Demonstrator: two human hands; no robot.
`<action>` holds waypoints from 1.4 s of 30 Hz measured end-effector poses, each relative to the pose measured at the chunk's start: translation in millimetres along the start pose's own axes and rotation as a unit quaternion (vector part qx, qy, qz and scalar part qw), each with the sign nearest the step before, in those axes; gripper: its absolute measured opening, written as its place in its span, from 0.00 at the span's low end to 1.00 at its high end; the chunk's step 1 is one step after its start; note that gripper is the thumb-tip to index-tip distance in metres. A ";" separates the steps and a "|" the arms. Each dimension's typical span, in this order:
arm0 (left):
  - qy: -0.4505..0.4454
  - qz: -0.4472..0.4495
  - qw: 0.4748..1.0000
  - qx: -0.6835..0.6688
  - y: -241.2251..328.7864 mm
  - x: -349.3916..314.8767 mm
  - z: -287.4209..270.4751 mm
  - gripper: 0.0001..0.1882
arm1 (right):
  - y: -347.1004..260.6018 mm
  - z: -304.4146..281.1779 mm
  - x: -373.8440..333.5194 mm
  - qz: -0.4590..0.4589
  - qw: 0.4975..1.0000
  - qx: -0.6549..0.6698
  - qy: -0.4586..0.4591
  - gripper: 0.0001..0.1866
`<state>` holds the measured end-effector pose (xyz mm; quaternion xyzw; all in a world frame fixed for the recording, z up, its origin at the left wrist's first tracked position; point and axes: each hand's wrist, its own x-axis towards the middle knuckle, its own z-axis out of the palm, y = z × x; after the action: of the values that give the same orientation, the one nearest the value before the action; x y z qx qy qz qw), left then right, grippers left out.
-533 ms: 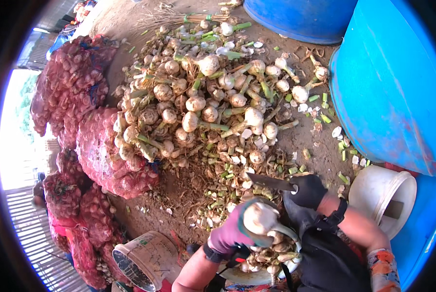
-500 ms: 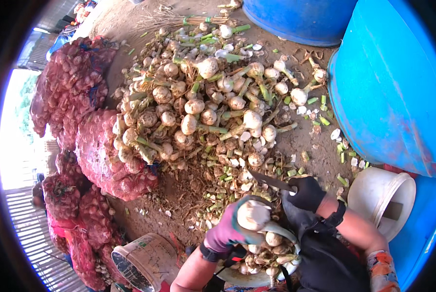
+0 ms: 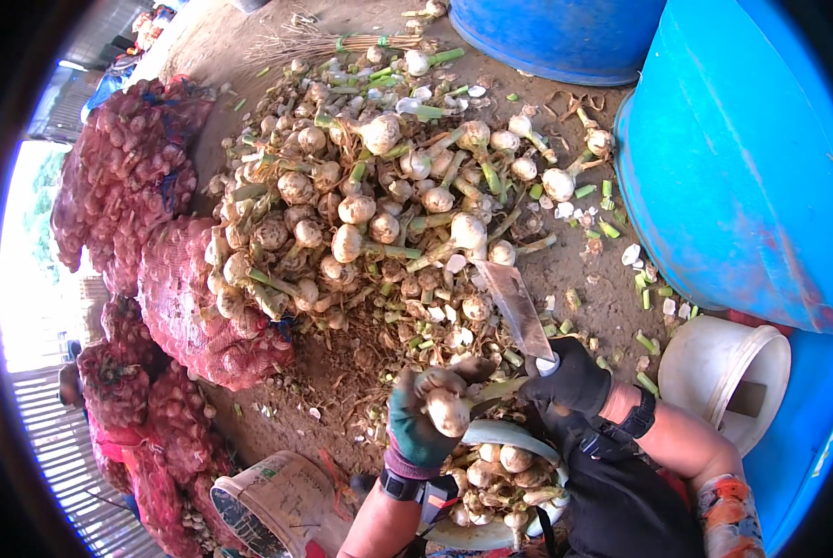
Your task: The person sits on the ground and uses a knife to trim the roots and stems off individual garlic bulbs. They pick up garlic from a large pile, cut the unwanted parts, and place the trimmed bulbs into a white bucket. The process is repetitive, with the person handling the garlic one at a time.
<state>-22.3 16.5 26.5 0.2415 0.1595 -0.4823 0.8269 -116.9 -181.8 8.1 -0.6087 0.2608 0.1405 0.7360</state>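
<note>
My left hand point(image 3: 413, 430), in a green and purple glove, is closed around a garlic bulb point(image 3: 448, 413). The bulb's cut-side stem points right, reaching the fingers of my right hand point(image 3: 573, 379); whether they touch it I cannot tell. In its black glove, my right hand grips a knife point(image 3: 514, 302) by a pale handle, its broad stained blade pointing up and left. Below both hands sits a pale basin point(image 3: 491, 434) holding several garlic bulbs. Ahead, a big heap of garlic point(image 3: 342, 214) with stems lies on the ground among cut stem bits.
Red mesh sacks of garlic point(image 3: 207, 307) stand along the left. A dirty white bucket point(image 3: 277, 498) leans at lower left, and another white bucket point(image 3: 705, 367) lies tipped at right. Large blue tubs point(image 3: 733, 167) fill the right and far right. A twig broom point(image 3: 342, 44) lies beyond the heap.
My left hand has turned, and its garlic bulb has shifted left with the stem now toward my right hand. The knife's blade has swung more upright, showing its flat face.
</note>
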 end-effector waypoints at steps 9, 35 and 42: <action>-0.312 0.135 0.596 0.727 1.1 24.3 -26.0 0.12 | 7.2 -25.5 18.7 -0.114 0.973 -0.188 0.074 0.14; 0.107 -0.031 0.256 0.960 4.7 108.2 -44.0 0.33 | 32.3 -39.7 13.8 0.033 0.967 -0.253 -0.009 0.16; -0.093 -0.095 0.479 0.868 77.2 47.3 -78.9 0.25 | 18.4 -38.0 11.0 0.053 0.971 -0.235 -0.009 0.12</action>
<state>65.6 58.3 -43.7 0.7731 -0.3962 -0.4703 0.1557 -125.6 -215.8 -17.8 -0.7482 0.2456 0.2425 0.5666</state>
